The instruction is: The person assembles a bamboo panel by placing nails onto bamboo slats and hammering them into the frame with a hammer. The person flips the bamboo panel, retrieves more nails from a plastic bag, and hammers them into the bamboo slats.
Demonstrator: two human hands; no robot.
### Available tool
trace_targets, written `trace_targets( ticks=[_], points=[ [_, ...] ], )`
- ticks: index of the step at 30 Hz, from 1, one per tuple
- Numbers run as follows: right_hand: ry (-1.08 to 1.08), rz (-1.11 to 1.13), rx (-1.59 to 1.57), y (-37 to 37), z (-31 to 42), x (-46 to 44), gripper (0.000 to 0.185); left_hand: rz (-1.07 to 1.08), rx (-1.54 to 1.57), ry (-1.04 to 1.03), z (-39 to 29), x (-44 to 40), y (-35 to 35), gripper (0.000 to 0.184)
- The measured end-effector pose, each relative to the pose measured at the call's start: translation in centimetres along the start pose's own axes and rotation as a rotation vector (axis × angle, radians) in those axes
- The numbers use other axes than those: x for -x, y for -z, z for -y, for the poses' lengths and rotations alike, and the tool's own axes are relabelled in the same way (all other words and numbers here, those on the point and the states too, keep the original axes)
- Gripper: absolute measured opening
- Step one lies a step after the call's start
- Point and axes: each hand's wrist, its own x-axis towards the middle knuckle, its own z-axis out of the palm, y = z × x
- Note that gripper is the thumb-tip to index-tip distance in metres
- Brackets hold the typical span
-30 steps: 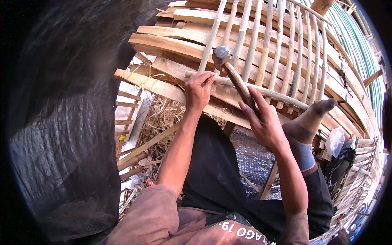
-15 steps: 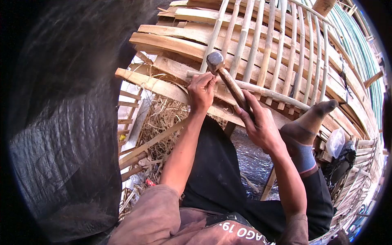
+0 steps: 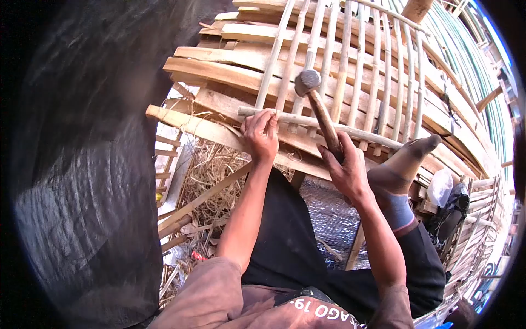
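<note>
Gripping a steel-headed hammer (image 3: 323, 118) by its worn brown wooden handle, the right hand (image 3: 350, 172) has its fingers wrapped closed around the shaft. The hammer's head shows over the slats, off the rail, so no blow is landing. The left hand (image 3: 260, 134) rests at one end of the pale, round wooden rail (image 3: 353, 131), thumb and forefinger pinched together; whether they hold a nail, I can't tell. The foot in a brown-and-blue sock (image 3: 402, 164) sits by the rail's other end. Knotty, slender slats (image 3: 343, 71) meet the rail crosswise above rough-sawn, split-edged planks (image 3: 219, 68), with tangled dry straw (image 3: 211, 170) below.
</note>
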Motion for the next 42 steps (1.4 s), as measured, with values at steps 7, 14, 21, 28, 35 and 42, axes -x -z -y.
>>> trace_targets(
  ticks=[7, 14, 21, 28, 35, 42],
  points=[
    [-0.012, -0.171, -0.008, 1.4, -3.7, 0.3, 0.036, -0.028, 0.032, 0.038, -1.0, -0.7, -0.3, 0.014],
    [-0.067, -0.218, -0.175, 1.7, -3.1, 0.9, 0.032, -0.055, 0.116, 0.036, -2.3, -2.7, -2.2, 0.014],
    [-0.128, -0.220, -0.171, 3.0, -3.7, 2.0, 0.033, -0.034, 0.270, 0.096, -4.0, -2.5, -5.4, 0.016],
    [-0.091, -0.251, -0.278, 3.4, -3.5, 3.7, 0.031, -0.033, 0.248, 0.055, -3.1, -3.2, -4.6, 0.014],
    [-0.163, -0.234, -0.420, 3.3, -2.3, 3.3, 0.033, 0.041, 0.196, -0.094, -2.5, -8.5, -4.6, 0.013],
    [-0.117, -0.323, -0.952, 3.2, 1.0, 4.4, 0.045, 0.226, 0.492, 0.015, -1.4, -9.5, -6.0, 0.015]
  ],
)
